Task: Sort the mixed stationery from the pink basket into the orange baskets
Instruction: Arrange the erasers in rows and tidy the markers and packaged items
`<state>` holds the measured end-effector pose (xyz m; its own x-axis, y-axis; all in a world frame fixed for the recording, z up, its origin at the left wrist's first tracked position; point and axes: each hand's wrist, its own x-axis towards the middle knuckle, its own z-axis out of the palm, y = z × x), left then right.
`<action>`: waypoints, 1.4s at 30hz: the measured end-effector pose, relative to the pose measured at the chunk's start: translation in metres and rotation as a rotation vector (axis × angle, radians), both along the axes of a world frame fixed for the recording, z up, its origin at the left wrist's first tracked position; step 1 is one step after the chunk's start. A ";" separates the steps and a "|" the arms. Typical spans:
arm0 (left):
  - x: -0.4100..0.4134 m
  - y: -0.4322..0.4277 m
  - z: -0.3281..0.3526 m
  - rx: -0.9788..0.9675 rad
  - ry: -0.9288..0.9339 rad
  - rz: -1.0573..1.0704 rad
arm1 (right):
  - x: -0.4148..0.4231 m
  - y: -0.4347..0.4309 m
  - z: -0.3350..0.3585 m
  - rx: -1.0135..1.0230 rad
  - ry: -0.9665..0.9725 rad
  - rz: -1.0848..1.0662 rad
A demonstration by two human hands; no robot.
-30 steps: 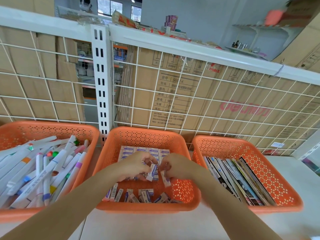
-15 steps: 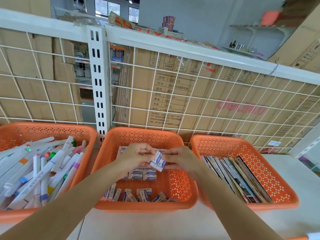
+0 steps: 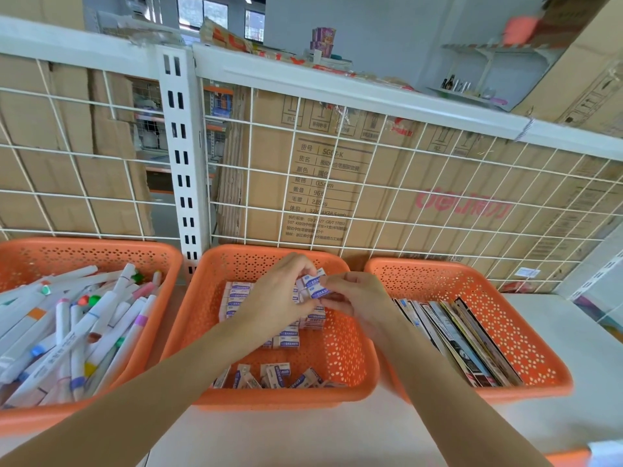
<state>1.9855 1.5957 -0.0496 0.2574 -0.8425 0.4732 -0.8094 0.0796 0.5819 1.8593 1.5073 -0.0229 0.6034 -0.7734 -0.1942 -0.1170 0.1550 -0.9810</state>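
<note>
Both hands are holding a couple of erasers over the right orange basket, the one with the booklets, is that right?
Not quite. The head view shows both hands, left hand and right hand, holding the erasers over the middle orange basket, which holds erasers, not booklets.

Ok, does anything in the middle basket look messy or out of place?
Yes. The erasers along the near wall of the middle basket lie jumbled and tilted, unlike the neat rows at the back. Both hands hold more erasers above the rows.

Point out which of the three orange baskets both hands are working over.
The middle basket, holding erasers. The left hand and right hand hold erasers above it.
</note>
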 end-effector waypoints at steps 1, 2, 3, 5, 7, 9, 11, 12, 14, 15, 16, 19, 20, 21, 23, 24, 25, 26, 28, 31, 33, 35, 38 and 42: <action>-0.001 -0.001 0.001 0.016 -0.007 0.003 | -0.002 0.000 0.000 -0.058 0.020 -0.004; -0.001 -0.002 0.001 0.055 -0.015 -0.004 | -0.004 -0.001 -0.001 -0.171 0.068 -0.020; -0.002 -0.003 0.001 0.125 -0.030 -0.027 | -0.006 -0.004 -0.004 -0.339 0.149 -0.051; -0.005 -0.006 -0.001 0.332 -0.079 -0.129 | -0.011 -0.010 -0.013 -0.679 0.341 -0.123; -0.007 -0.011 -0.009 0.500 -0.138 -0.242 | -0.015 -0.011 -0.022 -0.791 0.420 -0.146; -0.010 -0.016 -0.016 0.556 -0.173 -0.306 | -0.016 -0.008 -0.029 -0.747 0.427 -0.129; -0.013 -0.021 -0.021 0.566 -0.206 -0.330 | -0.017 -0.004 -0.032 -0.716 0.416 -0.109; -0.014 -0.022 -0.024 0.582 -0.235 -0.327 | -0.017 -0.004 -0.033 -0.719 0.408 -0.106; -0.016 -0.024 -0.031 0.612 -0.318 -0.311 | -0.017 -0.004 -0.033 -0.734 0.390 -0.116; -0.016 -0.024 -0.035 0.611 -0.363 -0.301 | -0.017 -0.004 -0.034 -0.737 0.376 -0.119; -0.017 -0.025 -0.039 0.608 -0.412 -0.284 | -0.017 -0.004 -0.034 -0.737 0.360 -0.119; -0.017 -0.026 -0.041 0.606 -0.552 -0.232 | -0.017 -0.004 -0.037 -0.733 0.336 -0.118; -0.017 -0.027 -0.040 0.583 -0.585 -0.230 | -0.016 -0.004 -0.038 -0.735 0.329 -0.120; -0.018 -0.027 -0.039 0.554 -0.601 -0.235 | -0.016 -0.004 -0.038 -0.738 0.325 -0.122; -0.020 -0.029 -0.039 0.529 -0.587 -0.264 | -0.016 -0.004 -0.039 -0.735 0.317 -0.128; -0.020 -0.030 -0.040 0.539 -0.579 -0.279 | -0.016 -0.004 -0.039 -0.732 0.314 -0.129; -0.020 -0.031 -0.041 0.556 -0.578 -0.288 | -0.017 -0.004 -0.039 -0.731 0.313 -0.127; -0.020 -0.032 -0.042 0.568 -0.574 -0.295 | -0.017 -0.003 -0.040 -0.730 0.312 -0.125; -0.018 -0.034 -0.041 0.569 -0.559 -0.306 | -0.017 -0.004 -0.041 -0.728 0.305 -0.125; -0.015 -0.037 -0.042 0.587 -0.577 -0.291 | -0.017 -0.004 -0.042 -0.737 0.303 -0.131; -0.015 -0.038 -0.041 0.586 -0.590 -0.293 | -0.017 -0.004 -0.042 -0.742 0.311 -0.131; -0.014 -0.036 -0.038 0.576 -0.559 -0.313 | -0.017 -0.004 -0.041 -0.769 0.321 -0.131; -0.006 -0.029 -0.027 0.587 -0.417 -0.333 | -0.019 -0.003 -0.038 -0.899 0.311 -0.120; 0.024 -0.008 -0.012 0.706 -0.103 -0.294 | -0.017 -0.003 -0.026 -0.849 0.316 0.216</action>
<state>2.0095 1.5876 -0.0617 -0.0399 -0.9805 -0.1925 -0.8654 -0.0623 0.4972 1.8426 1.5042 -0.0490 0.7665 -0.6084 0.2055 -0.3405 -0.6564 -0.6732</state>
